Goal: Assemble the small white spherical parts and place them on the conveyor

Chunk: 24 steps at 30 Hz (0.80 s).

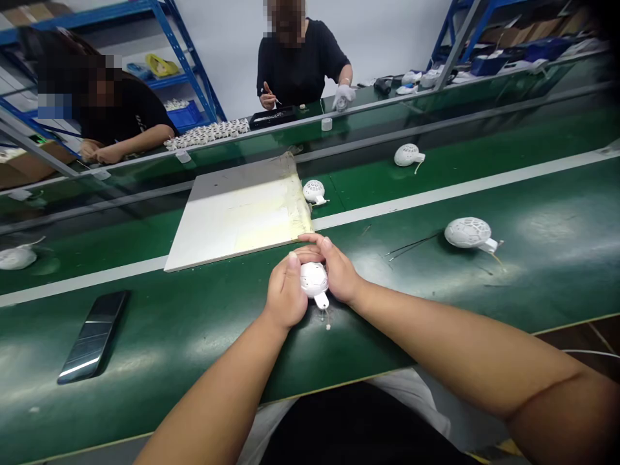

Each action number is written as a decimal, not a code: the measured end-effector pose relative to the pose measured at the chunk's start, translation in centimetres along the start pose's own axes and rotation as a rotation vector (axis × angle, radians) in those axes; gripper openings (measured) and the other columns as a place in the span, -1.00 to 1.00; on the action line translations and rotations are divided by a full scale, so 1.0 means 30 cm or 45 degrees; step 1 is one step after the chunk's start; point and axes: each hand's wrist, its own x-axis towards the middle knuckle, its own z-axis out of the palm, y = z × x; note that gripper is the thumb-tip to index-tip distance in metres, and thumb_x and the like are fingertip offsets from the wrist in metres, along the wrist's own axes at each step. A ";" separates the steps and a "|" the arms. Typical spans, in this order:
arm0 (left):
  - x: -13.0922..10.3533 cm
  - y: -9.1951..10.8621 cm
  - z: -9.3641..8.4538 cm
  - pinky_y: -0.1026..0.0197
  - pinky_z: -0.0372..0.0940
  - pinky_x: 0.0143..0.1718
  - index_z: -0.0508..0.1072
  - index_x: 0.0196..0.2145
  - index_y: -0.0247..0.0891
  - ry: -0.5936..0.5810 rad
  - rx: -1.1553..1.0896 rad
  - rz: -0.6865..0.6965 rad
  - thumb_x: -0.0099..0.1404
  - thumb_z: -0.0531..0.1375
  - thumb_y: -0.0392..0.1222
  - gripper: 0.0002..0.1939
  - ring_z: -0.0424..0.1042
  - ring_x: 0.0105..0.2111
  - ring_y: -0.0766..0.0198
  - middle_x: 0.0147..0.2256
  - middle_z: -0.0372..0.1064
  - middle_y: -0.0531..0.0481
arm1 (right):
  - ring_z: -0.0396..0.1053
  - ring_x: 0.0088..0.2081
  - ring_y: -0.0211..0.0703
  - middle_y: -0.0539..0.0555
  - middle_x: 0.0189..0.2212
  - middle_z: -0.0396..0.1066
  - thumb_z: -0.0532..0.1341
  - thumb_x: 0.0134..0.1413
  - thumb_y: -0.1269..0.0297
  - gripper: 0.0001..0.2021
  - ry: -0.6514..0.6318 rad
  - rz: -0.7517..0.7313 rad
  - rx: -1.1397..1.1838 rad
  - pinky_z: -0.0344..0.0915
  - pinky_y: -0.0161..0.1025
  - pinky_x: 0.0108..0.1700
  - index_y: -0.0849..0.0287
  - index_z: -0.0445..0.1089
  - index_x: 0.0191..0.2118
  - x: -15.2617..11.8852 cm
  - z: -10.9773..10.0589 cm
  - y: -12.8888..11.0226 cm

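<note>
A: Two hands meet on one small white shell (314, 279), just on the near side of the pale board (237, 216) on the green desk (436, 303). What is each hand doing?

B: The left hand (285, 297) wraps the shell's left side with its thumb laid over the top; the right hand (336, 271) curls over the far side, fingers arched above it. Both are pressed close around the shell, which rests on or just above the desk. A little tab and thin wires hang from its near end.

A: How should a grip like that be handled?

B: My judgement: keep the pressure even from both sides, thumbs steady, and leave the dangling wires free so they are not pinched under a palm.

A: Any containers about?

B: Beyond the board, a dark tray (272, 117) lies in front of a person in black; small pale bits seem to lie in it, though it is too far off to be sure. Left of that tray sits a packed row of small white parts (208, 134). Blue bins stand on the shelf (186, 116) behind, contents unclear.

A: And loose on the desk?

B: More white shells right of the board, and a dark phone (94, 336) well to its left
</note>
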 end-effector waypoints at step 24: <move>0.023 -0.026 -0.110 0.09 0.30 0.07 0.34 0.12 -0.24 0.210 0.378 0.078 0.48 -0.06 0.16 -0.49 0.41 0.03 0.12 0.03 0.40 -0.19 | 0.45 -0.05 0.01 0.19 0.00 0.43 0.34 0.07 0.07 -0.15 -0.247 -0.127 -0.500 0.39 0.00 0.03 0.10 -0.09 0.37 0.008 -0.059 -0.003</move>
